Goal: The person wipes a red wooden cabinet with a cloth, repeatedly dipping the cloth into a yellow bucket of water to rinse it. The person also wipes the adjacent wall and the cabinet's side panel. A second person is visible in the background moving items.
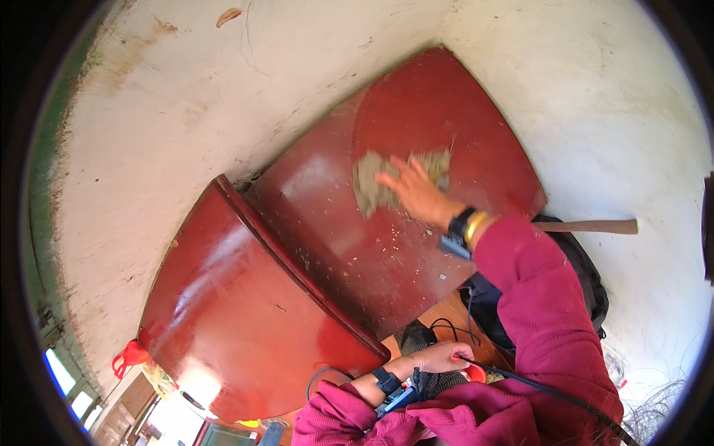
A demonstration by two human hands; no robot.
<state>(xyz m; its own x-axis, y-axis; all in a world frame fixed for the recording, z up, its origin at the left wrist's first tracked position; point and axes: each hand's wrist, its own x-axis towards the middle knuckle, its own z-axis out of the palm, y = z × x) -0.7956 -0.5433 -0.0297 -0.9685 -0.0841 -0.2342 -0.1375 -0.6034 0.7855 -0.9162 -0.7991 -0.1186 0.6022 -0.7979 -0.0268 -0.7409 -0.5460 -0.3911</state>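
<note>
My right hand [419, 192] lies over a grey-brown cloth [368, 181], holding it against a dark red lacquered wooden surface [435, 106] with its fingers spread. Motion blurs the hand and cloth. Around the cloth, one smooth red area looks cleaner than the duller, dusty part [312, 184]. Pale crumbs and specks are scattered below the cloth. My left hand [443, 357] is low, close to my body, its fingers curled beside a small red item [475, 372] and a black cable [535, 382]. Whether it grips either one is unclear.
A raised red wooden panel [245, 312] with a moulded edge adjoins on the left. Stained white walls [184, 106] meet behind. At right are a black bag [580, 273] and a wooden handle [597, 226]. A red bag [131, 357] hangs at the lower left.
</note>
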